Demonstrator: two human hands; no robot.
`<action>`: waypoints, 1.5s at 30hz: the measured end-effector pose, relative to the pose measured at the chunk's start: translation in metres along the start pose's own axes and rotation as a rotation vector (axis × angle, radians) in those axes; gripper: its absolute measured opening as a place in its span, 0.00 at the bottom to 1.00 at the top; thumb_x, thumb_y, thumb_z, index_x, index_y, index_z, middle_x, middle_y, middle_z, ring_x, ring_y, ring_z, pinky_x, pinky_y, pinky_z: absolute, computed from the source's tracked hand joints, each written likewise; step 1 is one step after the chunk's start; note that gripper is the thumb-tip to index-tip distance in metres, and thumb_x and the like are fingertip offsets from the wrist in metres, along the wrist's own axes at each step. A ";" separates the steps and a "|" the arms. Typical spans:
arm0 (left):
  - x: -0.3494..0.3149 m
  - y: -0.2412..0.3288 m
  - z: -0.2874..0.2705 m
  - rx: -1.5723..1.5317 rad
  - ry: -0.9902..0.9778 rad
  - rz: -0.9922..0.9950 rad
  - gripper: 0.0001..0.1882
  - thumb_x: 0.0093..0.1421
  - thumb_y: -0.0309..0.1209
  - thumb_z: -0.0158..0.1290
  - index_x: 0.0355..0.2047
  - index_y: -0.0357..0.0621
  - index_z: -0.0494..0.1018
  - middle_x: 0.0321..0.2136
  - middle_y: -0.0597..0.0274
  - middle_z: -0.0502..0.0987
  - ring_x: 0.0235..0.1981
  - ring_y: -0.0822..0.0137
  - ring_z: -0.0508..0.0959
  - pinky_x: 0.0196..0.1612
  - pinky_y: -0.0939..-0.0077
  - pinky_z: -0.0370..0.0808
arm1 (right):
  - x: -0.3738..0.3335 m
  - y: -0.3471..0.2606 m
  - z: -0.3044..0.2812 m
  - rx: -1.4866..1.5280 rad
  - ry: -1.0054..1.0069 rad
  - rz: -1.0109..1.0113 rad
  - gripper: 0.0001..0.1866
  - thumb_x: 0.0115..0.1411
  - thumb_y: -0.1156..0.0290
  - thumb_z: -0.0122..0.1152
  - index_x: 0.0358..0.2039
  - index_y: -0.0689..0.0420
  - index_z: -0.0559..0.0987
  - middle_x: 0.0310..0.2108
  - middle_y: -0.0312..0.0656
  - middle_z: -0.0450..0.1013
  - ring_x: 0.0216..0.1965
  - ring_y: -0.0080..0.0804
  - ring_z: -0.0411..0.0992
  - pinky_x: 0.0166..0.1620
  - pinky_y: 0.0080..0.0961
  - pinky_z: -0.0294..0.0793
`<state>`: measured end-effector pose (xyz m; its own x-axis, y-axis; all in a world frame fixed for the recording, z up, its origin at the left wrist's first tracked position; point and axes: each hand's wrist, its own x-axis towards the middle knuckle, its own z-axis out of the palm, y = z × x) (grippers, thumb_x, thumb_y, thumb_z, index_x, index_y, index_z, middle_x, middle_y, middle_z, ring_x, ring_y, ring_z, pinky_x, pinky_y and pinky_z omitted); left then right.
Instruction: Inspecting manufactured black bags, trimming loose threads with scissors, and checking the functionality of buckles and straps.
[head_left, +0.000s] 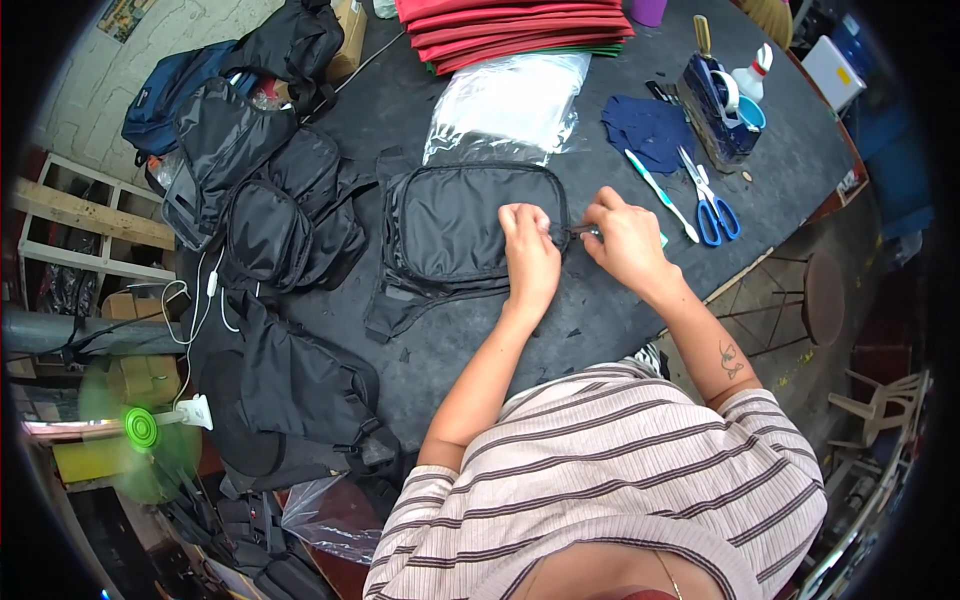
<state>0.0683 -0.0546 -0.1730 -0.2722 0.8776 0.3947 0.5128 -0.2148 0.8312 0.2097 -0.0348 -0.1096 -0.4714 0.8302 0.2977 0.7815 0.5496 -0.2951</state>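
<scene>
The black bag (455, 220) lies flat on the dark table (450, 350), in front of the person, with its zipped rim along the right side between the two hands. The left hand (530, 255) rests over the right part of the bag, fingers curled narrow at the rim. The right hand (628, 245), just beyond that rim, is closed in a pinch on a slim object (586, 230) directed toward the bag. At this scale it is not possible to tell whether the left fingertips grip the rim or only press it, nor what kind of object the right hand holds. Principal hazard: if the left hand lets the rim shift, the slim object may slip and catch the fabric or the opposite fingers. Excess pull at the rim could strain the zip or stitching. Secondary hazard: the blue-handled scissors (704, 192) lie with blades parted to the right, beside a toothbrush (661, 194); a wide outward sweep of the right forearm could strike them. The loose strap (400, 312) on the near left could snag if the bag is turned.
</scene>
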 end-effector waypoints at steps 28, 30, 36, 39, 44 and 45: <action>0.010 0.011 -0.005 0.231 -0.095 0.186 0.04 0.44 0.23 0.57 0.24 0.40 0.75 0.29 0.60 0.70 0.34 0.58 0.70 0.38 0.66 0.68 | 0.001 0.002 -0.007 0.035 -0.047 0.156 0.10 0.42 0.71 0.62 0.26 0.59 0.76 0.31 0.42 0.69 0.28 0.44 0.73 0.31 0.37 0.72; 0.011 0.012 -0.002 0.270 -0.105 0.220 0.02 0.46 0.22 0.54 0.23 0.39 0.72 0.30 0.58 0.68 0.34 0.57 0.69 0.38 0.64 0.67 | -0.001 0.004 -0.008 0.035 -0.059 0.175 0.09 0.42 0.71 0.62 0.26 0.59 0.76 0.31 0.42 0.69 0.28 0.44 0.73 0.31 0.37 0.72; 0.008 -0.002 0.003 0.215 -0.093 0.215 0.03 0.50 0.22 0.50 0.26 0.36 0.68 0.32 0.53 0.65 0.34 0.54 0.69 0.39 0.62 0.66 | -0.001 0.001 -0.010 0.073 0.002 0.147 0.08 0.41 0.72 0.61 0.23 0.59 0.76 0.29 0.42 0.69 0.26 0.43 0.73 0.31 0.36 0.72; 0.006 0.002 0.002 0.219 -0.086 0.232 0.04 0.49 0.21 0.51 0.26 0.36 0.68 0.32 0.53 0.65 0.35 0.54 0.69 0.39 0.62 0.66 | 0.001 0.002 -0.003 0.023 0.026 0.049 0.06 0.40 0.73 0.60 0.21 0.59 0.76 0.27 0.42 0.68 0.25 0.41 0.73 0.31 0.35 0.72; 0.005 0.005 0.003 0.312 -0.058 0.302 0.05 0.47 0.21 0.51 0.26 0.38 0.67 0.33 0.54 0.65 0.36 0.54 0.68 0.38 0.63 0.66 | 0.009 -0.001 0.004 -0.151 0.046 -0.095 0.02 0.39 0.75 0.58 0.17 0.57 0.75 0.23 0.42 0.68 0.23 0.36 0.73 0.29 0.32 0.71; 0.005 0.005 0.003 0.324 -0.061 0.309 0.05 0.47 0.21 0.51 0.26 0.37 0.67 0.33 0.53 0.65 0.36 0.54 0.68 0.38 0.63 0.66 | 0.010 -0.001 0.007 -0.150 0.046 -0.096 0.02 0.39 0.75 0.58 0.17 0.57 0.75 0.23 0.42 0.68 0.23 0.36 0.73 0.29 0.32 0.71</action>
<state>0.0719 -0.0501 -0.1681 -0.0228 0.8189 0.5735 0.7935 -0.3341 0.5086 0.2016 -0.0263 -0.1124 -0.5303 0.7672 0.3607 0.7876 0.6033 -0.1252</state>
